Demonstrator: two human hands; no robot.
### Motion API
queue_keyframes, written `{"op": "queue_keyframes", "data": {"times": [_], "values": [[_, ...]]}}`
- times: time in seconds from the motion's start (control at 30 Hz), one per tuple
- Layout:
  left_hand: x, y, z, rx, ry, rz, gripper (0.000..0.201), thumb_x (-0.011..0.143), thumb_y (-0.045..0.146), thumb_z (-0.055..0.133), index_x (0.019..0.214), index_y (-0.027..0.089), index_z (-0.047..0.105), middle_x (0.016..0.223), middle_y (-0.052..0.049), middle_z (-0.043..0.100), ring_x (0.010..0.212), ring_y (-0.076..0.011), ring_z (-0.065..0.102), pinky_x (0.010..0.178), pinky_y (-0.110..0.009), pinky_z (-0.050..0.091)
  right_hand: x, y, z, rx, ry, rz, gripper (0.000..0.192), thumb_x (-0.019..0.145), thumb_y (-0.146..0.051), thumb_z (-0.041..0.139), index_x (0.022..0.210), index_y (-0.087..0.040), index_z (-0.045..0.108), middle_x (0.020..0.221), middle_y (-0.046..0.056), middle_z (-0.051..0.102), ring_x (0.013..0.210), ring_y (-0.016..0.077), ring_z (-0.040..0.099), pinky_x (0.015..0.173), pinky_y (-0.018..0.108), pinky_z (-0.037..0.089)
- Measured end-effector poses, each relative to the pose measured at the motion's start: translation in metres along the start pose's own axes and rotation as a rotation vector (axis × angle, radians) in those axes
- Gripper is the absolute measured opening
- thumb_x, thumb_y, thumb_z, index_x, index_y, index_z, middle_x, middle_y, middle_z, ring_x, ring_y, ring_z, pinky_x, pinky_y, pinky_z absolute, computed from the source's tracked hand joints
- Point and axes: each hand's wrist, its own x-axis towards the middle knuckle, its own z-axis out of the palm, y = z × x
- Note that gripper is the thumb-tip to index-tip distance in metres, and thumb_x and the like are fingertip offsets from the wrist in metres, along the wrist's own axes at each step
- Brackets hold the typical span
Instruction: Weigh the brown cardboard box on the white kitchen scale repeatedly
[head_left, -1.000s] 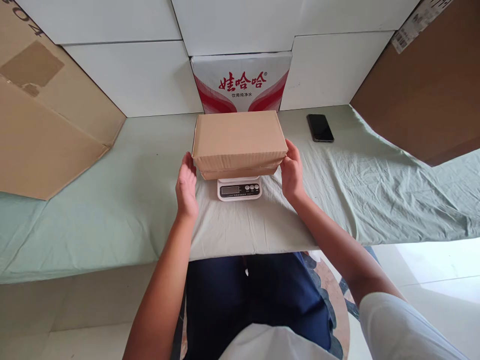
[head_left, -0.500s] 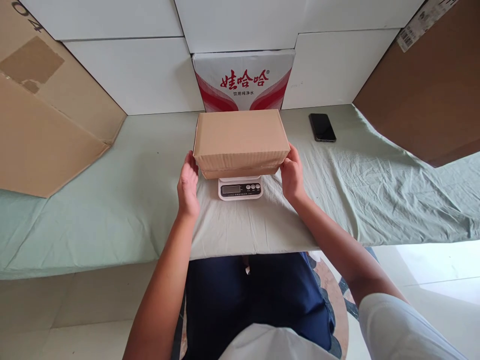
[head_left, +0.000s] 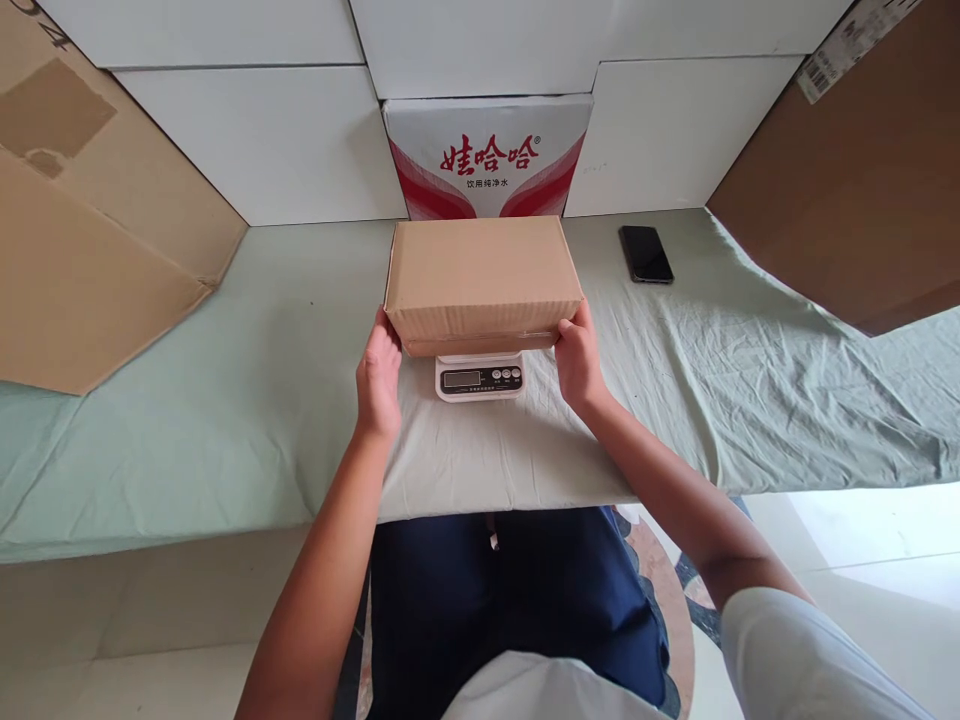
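Note:
A closed brown cardboard box [head_left: 484,265] sits on or just over a small white kitchen scale [head_left: 480,380], covering its platform. The scale's dark display and several round buttons face me; I can make out no digits. My left hand [head_left: 379,375] presses against the box's left side near the front corner, its fingertips partly hidden behind it. On the other side, my right hand [head_left: 580,360] grips the front right corner, thumb on the front face and fingers along the side.
A black phone [head_left: 646,254] lies on the green cloth [head_left: 285,420] to the right. Behind the box stands a white and red carton [head_left: 487,155] against white panels. Large cardboard sheets lean in at the left [head_left: 112,240] and right [head_left: 847,200]. The table's front edge is close to my lap.
The left hand has come in slightly closer to the box's side. The right thumb has shifted a little inward onto its front face. The box has hardly moved, and the view has tilted slightly.

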Motion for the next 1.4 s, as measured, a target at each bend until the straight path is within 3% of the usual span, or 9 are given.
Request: {"op": "queue_keyframes", "data": {"times": [0.17,0.33,0.53,0.67,0.77,0.93,1.17,1.27,1.4], "values": [[0.011,0.010,0.010,-0.034,-0.021,0.017,0.083,0.090,0.087,0.037,0.150,0.034,0.059,0.168,-0.006,0.050,0.162,-0.0315,0.038,0.133,-0.049,0.033,0.005,-0.006,0.008,-0.001,-0.048,-0.048,0.068,0.078,-0.052,0.062,0.144,-0.040,0.050,0.156,-0.003,0.057,0.153,0.0320,0.043,0.133,0.057,0.037],[0.053,0.012,0.013,-0.045,-0.079,0.070,0.083,0.085,0.090,0.047,0.145,0.035,0.063,0.167,-0.003,0.051,0.162,-0.0317,0.038,0.134,-0.050,0.031,0.048,-0.010,0.009,-0.048,-0.031,-0.152,0.074,0.080,-0.064,0.061,0.149,-0.041,0.045,0.159,-0.004,0.053,0.159,0.0334,0.036,0.137,0.059,0.029],[0.127,-0.031,0.012,-0.077,-0.006,-0.008,0.093,0.075,0.098,0.050,0.138,0.032,0.068,0.163,-0.007,0.054,0.163,-0.0303,0.036,0.136,-0.050,0.023,0.116,0.015,0.021,-0.055,-0.042,-0.238,0.081,0.080,-0.073,0.060,0.152,-0.041,0.040,0.168,-0.005,0.043,0.165,0.0292,0.027,0.139,0.054,0.022],[0.157,-0.067,0.018,-0.128,0.074,-0.060,0.108,0.063,0.101,0.057,0.140,0.025,0.065,0.168,-0.013,0.048,0.166,-0.0328,0.029,0.136,-0.048,0.022,0.143,0.047,0.027,-0.029,0.003,-0.187,0.088,0.078,-0.076,0.057,0.153,-0.034,0.038,0.170,-0.002,0.042,0.164,0.0266,0.030,0.140,0.052,0.021],[0.160,-0.082,0.022,-0.118,0.081,-0.087,0.110,0.070,0.100,0.052,0.147,0.022,0.059,0.172,-0.015,0.041,0.166,-0.0322,0.027,0.136,-0.046,0.024,0.148,0.063,0.027,-0.033,0.025,-0.151,0.086,0.077,-0.076,0.056,0.150,-0.032,0.042,0.167,-0.001,0.046,0.162,0.0252,0.033,0.140,0.051,0.022],[0.149,-0.078,0.024,-0.100,0.074,-0.159,0.085,0.099,0.077,0.035,0.158,0.017,0.047,0.173,-0.014,0.041,0.164,-0.0235,0.033,0.134,-0.037,0.027,0.143,0.068,0.024,-0.066,0.017,-0.136,0.068,0.083,-0.068,0.053,0.141,-0.031,0.050,0.159,0.002,0.056,0.155,0.0271,0.043,0.138,0.050,0.029],[0.148,-0.072,0.028,-0.105,0.084,-0.184,0.075,0.104,0.068,0.030,0.162,0.021,0.042,0.175,-0.011,0.038,0.164,-0.0205,0.034,0.134,-0.036,0.025,0.144,0.070,0.025,-0.081,0.015,-0.128,0.064,0.083,-0.064,0.052,0.137,-0.030,0.050,0.155,0.003,0.059,0.151,0.0285,0.047,0.136,0.051,0.032],[0.150,-0.072,0.026,-0.092,0.077,-0.190,0.073,0.106,0.063,0.025,0.164,0.020,0.039,0.175,-0.011,0.037,0.164,-0.0201,0.033,0.135,-0.038,0.023,0.150,0.077,0.022,-0.069,0.014,-0.126,0.070,0.082,-0.067,0.052,0.141,-0.030,0.047,0.162,0.004,0.051,0.157,0.0280,0.041,0.138,0.052,0.027],[0.156,-0.070,0.004,-0.047,0.105,-0.191,0.079,0.104,0.068,0.016,0.167,0.023,0.032,0.182,-0.005,0.018,0.169,-0.0175,0.015,0.137,-0.036,0.016,0.164,0.085,-0.001,-0.042,0.114,-0.038,0.086,0.076,-0.074,0.054,0.150,-0.034,0.037,0.174,0.000,0.034,0.170,0.0250,0.017,0.141,0.055,0.017]]}}
